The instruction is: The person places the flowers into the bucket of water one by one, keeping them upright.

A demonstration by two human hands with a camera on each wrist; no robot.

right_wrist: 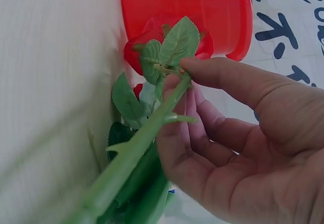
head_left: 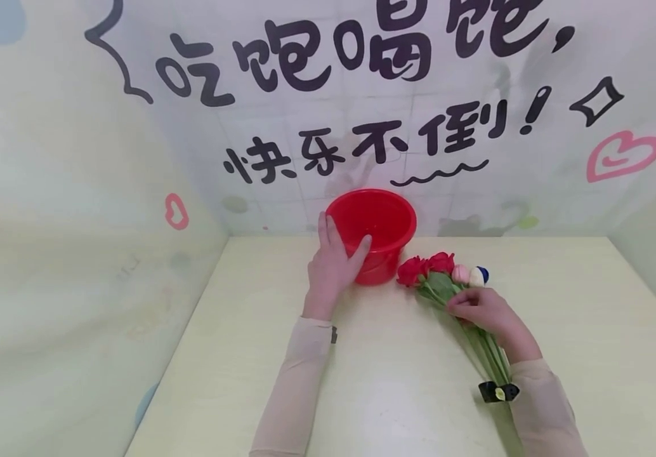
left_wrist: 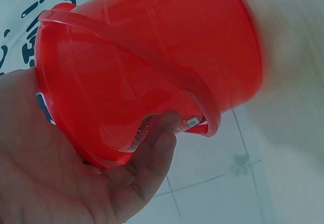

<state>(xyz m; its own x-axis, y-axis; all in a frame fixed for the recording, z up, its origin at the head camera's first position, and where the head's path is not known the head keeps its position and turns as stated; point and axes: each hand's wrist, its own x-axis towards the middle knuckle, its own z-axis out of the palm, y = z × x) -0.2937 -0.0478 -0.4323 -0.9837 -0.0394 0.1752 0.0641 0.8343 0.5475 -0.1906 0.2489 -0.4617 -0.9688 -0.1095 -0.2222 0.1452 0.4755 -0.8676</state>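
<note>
A red plastic bucket (head_left: 375,270) stands upright near the back wall, its handle hanging down along the outside. My left hand (head_left: 330,263) holds its near left rim, the thumb over the edge and other fingers (left_wrist: 164,143) against the outer wall. Right of the bucket lies a bunch of flowers: red roses (head_left: 441,262), a pink bud (head_left: 461,273), a white bud (head_left: 476,278) and a blue bud (head_left: 483,273). My right hand (head_left: 488,311) pinches a thorny rose stem (right_wrist: 152,133) between thumb and index finger, just below the leaves (right_wrist: 181,42). Some lower stems are hidden behind the sleeve.
Everything stands on a pale wooden tabletop (head_left: 396,368). A printed white backdrop (head_left: 282,197) with black lettering rises behind it, and a pale side sheet (head_left: 77,254) hangs at the left. A small black object (head_left: 499,392) sits by the right cuff.
</note>
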